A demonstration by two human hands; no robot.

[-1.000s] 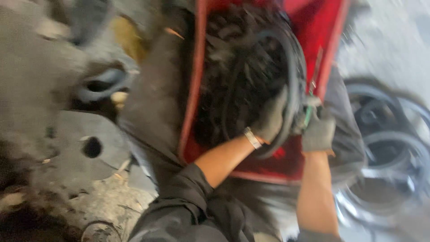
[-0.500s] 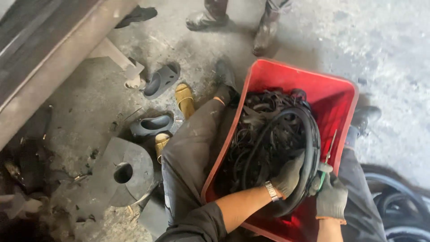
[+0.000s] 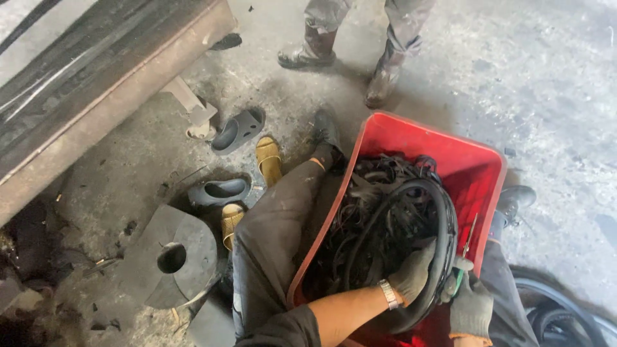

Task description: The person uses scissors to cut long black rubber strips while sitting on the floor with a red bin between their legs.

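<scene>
Since the earlier frames the view has tipped up and back: more floor (image 3: 546, 96) shows, another person's boots (image 3: 382, 80) have come in at the top, and the hands sit lower in the picture. Both gloved hands have stayed on the same black rubber ring (image 3: 443, 212). Left hand (image 3: 411, 276) has its fingers wrapped round the ring's lower curve; right hand (image 3: 470, 307) is closed too, on the ring's outer edge beside a green-handled tool (image 3: 464, 254) whose grip I cannot make out clearly. So the hold is unchanged; only the head moved.

Between the knees, the red bin (image 3: 475, 173) holds a heap of black rubber strips (image 3: 373, 212), with the ring lying on top toward its right wall. More dark rings (image 3: 559, 315) lie on the floor outside it.
</scene>
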